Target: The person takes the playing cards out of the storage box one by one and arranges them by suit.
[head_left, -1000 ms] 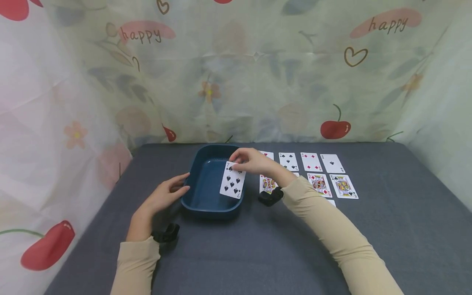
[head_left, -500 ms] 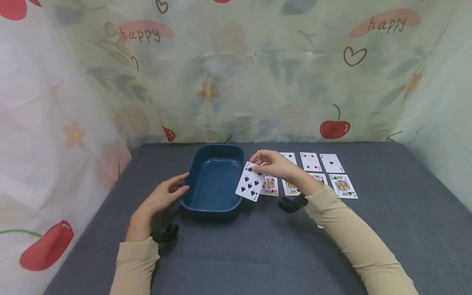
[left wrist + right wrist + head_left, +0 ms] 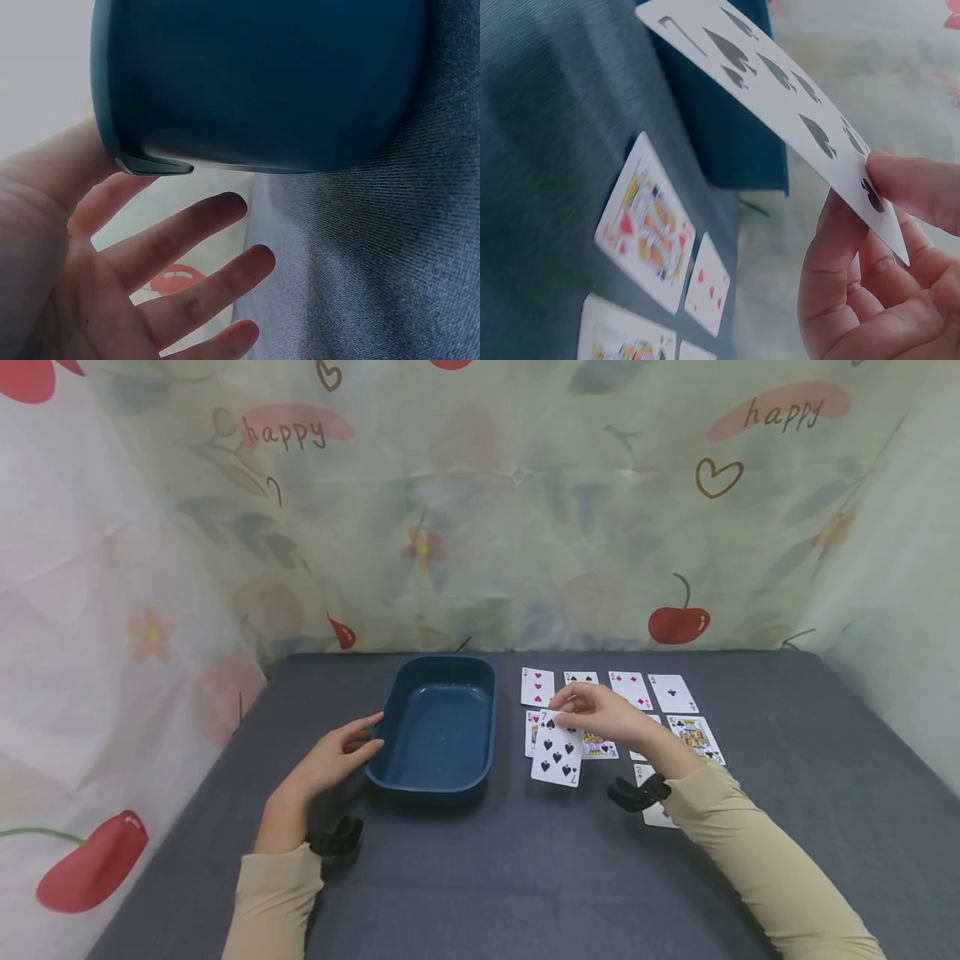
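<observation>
My right hand (image 3: 600,713) pinches a seven of spades playing card (image 3: 557,756) between thumb and fingers. The card hangs face up over the table and overlaps the king of hearts (image 3: 530,739) from the head camera. In the right wrist view the seven (image 3: 780,90) is tilted, thumb on its face. My left hand (image 3: 330,760) touches the left rim of a dark blue rectangular bin (image 3: 491,718) with thumb and index finger. The left wrist view shows its other fingers (image 3: 217,281) spread, nearly straight, below the rim. No cards show inside the bin.
Back row: three of hearts (image 3: 536,687), a partly hidden spade card (image 3: 581,677), a diamond card (image 3: 628,685), ace of clubs (image 3: 673,693). Below lie king of spades (image 3: 602,747) and king of clubs (image 3: 696,737). Under my right wrist is a red-marked card (image 3: 658,817). Patterned curtains surround the dark table.
My right hand has carried the seven of spades from over the bin rightward to above the card rows. My left hand stays at the bin's rim.
</observation>
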{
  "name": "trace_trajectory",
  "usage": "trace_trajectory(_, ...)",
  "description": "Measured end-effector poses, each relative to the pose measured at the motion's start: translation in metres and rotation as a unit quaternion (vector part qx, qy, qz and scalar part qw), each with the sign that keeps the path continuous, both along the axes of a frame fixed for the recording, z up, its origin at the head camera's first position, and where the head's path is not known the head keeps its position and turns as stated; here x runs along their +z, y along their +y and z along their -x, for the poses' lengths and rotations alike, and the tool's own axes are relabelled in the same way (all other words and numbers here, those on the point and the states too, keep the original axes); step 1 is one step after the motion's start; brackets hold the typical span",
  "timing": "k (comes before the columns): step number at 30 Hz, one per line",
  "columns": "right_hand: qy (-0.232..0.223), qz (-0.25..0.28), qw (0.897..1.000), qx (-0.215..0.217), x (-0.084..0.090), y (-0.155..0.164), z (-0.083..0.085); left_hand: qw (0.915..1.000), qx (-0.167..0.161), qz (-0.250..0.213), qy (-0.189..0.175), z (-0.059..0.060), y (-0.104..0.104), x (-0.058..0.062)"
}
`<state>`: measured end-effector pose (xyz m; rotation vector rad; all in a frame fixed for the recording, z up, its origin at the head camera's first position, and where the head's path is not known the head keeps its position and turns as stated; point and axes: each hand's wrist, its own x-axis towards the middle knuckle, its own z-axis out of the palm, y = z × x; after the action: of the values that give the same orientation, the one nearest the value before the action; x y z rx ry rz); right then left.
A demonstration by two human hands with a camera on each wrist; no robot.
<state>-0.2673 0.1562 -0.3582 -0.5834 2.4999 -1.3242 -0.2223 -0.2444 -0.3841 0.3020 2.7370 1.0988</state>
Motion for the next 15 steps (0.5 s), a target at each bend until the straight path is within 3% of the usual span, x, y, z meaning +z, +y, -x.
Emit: trace_trajectory(15,-0.03,-0.043,0.999,0.004,-0.02,0.04,-0.014,1.0,-0.006,-0.007,0.002,0.001,-0.001,-0.001)
